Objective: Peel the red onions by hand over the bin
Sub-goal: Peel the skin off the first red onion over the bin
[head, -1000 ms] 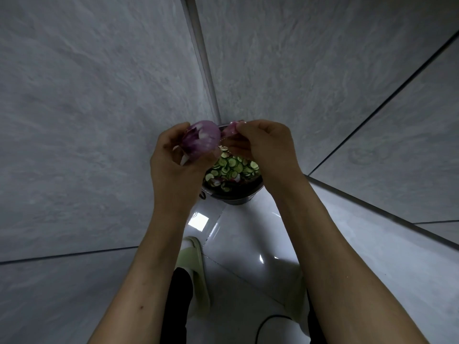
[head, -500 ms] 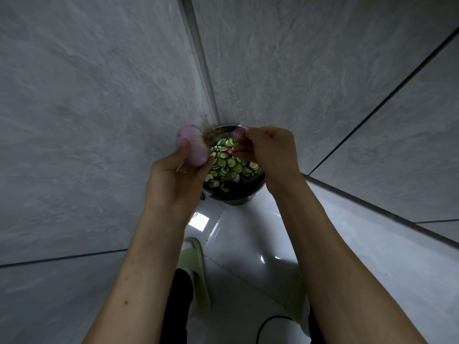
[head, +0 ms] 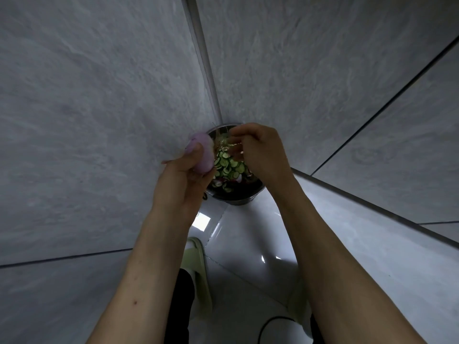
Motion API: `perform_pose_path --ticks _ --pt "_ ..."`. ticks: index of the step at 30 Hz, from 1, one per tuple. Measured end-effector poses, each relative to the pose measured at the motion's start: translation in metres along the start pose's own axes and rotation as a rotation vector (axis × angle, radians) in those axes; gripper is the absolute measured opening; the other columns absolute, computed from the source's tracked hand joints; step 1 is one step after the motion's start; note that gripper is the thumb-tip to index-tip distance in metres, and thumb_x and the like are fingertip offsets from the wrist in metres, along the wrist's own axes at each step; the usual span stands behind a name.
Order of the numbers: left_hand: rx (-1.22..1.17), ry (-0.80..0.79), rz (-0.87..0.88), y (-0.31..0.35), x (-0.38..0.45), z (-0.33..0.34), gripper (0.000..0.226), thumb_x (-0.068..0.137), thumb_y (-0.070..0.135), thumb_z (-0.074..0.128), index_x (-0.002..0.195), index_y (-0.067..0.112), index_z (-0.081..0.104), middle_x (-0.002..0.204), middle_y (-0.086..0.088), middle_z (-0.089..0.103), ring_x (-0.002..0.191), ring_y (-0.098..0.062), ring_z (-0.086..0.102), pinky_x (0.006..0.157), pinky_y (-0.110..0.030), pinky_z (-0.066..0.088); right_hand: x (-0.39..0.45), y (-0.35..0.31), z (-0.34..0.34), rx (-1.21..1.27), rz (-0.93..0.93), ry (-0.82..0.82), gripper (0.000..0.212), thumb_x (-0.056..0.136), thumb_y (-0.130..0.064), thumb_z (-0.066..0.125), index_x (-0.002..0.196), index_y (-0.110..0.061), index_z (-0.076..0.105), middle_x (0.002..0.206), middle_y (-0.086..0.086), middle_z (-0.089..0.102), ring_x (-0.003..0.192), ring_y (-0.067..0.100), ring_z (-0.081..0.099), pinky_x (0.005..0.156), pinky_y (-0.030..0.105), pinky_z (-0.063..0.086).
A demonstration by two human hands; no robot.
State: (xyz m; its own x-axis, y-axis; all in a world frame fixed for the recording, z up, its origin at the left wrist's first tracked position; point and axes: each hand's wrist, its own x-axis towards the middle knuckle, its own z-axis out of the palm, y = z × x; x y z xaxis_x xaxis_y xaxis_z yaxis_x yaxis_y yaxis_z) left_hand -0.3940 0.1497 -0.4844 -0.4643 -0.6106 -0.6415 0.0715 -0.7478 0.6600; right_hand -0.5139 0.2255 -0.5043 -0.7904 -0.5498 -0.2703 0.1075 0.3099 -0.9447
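My left hand (head: 183,180) grips a pale purple, mostly peeled red onion (head: 202,155), thumb across its front. The onion hangs over the left rim of the round metal bin (head: 236,197) on the floor. A wispy brown root tuft (head: 221,142) sticks out of the onion's right side. My right hand (head: 260,152) hovers over the bin with its curled fingertips at that tuft. The fingertips are blurred, so whether they pinch any skin is unclear. Inside the bin lie green cucumber slices (head: 229,167) and reddish onion skins (head: 223,181).
The bin stands in a corner between two grey tiled walls (head: 99,120). A glossy white tiled floor (head: 248,244) runs toward me. My pale green slipper (head: 198,264) is under my left forearm, and a black cable (head: 273,324) lies near the bottom edge.
My left hand has carried the onion down and left, away from my right hand. The red skin piece my right hand pinched is no longer visible.
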Motion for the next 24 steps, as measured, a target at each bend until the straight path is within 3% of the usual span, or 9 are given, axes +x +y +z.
perform_pose_path --ticks 3,6,9,11,14,17,19,22,24 --pt "0.141 0.008 0.071 -0.002 0.002 -0.003 0.021 0.094 0.007 0.063 0.114 0.012 0.068 0.113 -0.001 0.075 0.102 -0.012 0.071 0.079 -0.028 0.06 -0.009 -0.011 0.0 -0.124 -0.016 -0.076 0.047 0.102 -0.039 0.038 0.077 -0.007 0.062 0.073 -0.001 0.064 0.071 0.007 0.06 0.073 0.031 0.046" --pt "0.292 -0.028 0.192 -0.002 0.004 -0.005 0.028 0.091 0.006 0.068 0.118 0.01 0.069 0.109 -0.001 0.078 0.101 -0.011 0.073 0.084 -0.027 0.058 -0.012 -0.011 0.002 -0.226 0.014 -0.192 0.074 0.097 -0.063 0.031 0.092 0.0 0.069 0.082 0.005 0.069 0.071 0.003 0.058 0.071 0.022 0.04" --pt "0.35 -0.098 0.219 -0.001 0.004 -0.005 0.045 0.083 0.009 0.076 0.126 0.003 0.065 0.119 -0.011 0.074 0.11 -0.02 0.071 0.091 -0.03 0.058 -0.013 -0.011 0.004 -0.218 -0.014 -0.208 0.063 0.102 -0.05 0.034 0.086 -0.001 0.07 0.082 0.011 0.071 0.076 0.011 0.063 0.074 0.028 0.044" --pt "0.369 -0.078 0.187 0.0 0.003 -0.003 0.038 0.086 0.007 0.073 0.123 0.003 0.067 0.115 -0.012 0.075 0.107 -0.02 0.073 0.088 -0.03 0.06 -0.013 -0.01 0.002 -0.239 -0.111 -0.214 0.046 0.105 -0.027 0.037 0.071 -0.009 0.062 0.073 0.013 0.064 0.07 0.015 0.058 0.07 0.034 0.042" --pt "0.472 0.005 0.17 0.003 -0.004 0.001 0.021 0.092 0.021 0.071 0.111 0.012 0.07 0.103 -0.006 0.077 0.096 -0.017 0.075 0.077 -0.03 0.062 -0.012 -0.011 0.0 -0.348 -0.242 -0.281 0.038 0.104 -0.011 0.036 0.074 -0.005 0.057 0.071 0.019 0.059 0.071 0.031 0.056 0.071 0.043 0.043" --pt "0.639 0.065 0.265 0.003 -0.007 0.003 0.025 0.091 0.039 0.072 0.1 0.015 0.072 0.081 -0.002 0.077 0.064 -0.012 0.073 0.061 -0.03 0.062 -0.02 -0.016 0.003 -0.366 -0.306 -0.311 0.05 0.105 -0.008 0.037 0.057 -0.02 0.037 0.052 0.003 0.039 0.05 0.016 0.039 0.058 0.039 0.033" --pt "0.615 0.114 0.262 0.002 -0.007 0.006 0.026 0.091 0.042 0.07 0.089 0.016 0.073 0.065 -0.002 0.072 0.05 -0.015 0.064 0.052 -0.031 0.054 -0.025 -0.016 0.01 -0.311 -0.291 -0.262 0.046 0.104 -0.01 0.038 0.059 -0.017 0.039 0.054 0.007 0.042 0.051 0.018 0.039 0.058 0.041 0.034" --pt "0.492 0.148 0.175 -0.003 -0.005 0.01 0.033 0.091 0.046 0.068 0.084 0.013 0.073 0.064 -0.007 0.068 0.049 -0.019 0.058 0.054 -0.032 0.045 -0.03 -0.011 0.019 -0.077 -0.124 -0.144 0.042 0.102 -0.017 0.042 0.062 -0.008 0.046 0.056 0.011 0.044 0.054 0.016 0.043 0.059 0.041 0.037" --pt "0.427 0.146 0.126 -0.007 -0.004 0.009 0.033 0.09 0.045 0.068 0.08 0.014 0.072 0.069 -0.01 0.069 0.06 -0.023 0.061 0.063 -0.036 0.047 -0.034 -0.005 0.025 0.001 -0.048 -0.114 0.041 0.102 -0.02 0.043 0.064 -0.006 0.049 0.058 0.013 0.045 0.056 0.017 0.044 0.054 0.034 0.036"
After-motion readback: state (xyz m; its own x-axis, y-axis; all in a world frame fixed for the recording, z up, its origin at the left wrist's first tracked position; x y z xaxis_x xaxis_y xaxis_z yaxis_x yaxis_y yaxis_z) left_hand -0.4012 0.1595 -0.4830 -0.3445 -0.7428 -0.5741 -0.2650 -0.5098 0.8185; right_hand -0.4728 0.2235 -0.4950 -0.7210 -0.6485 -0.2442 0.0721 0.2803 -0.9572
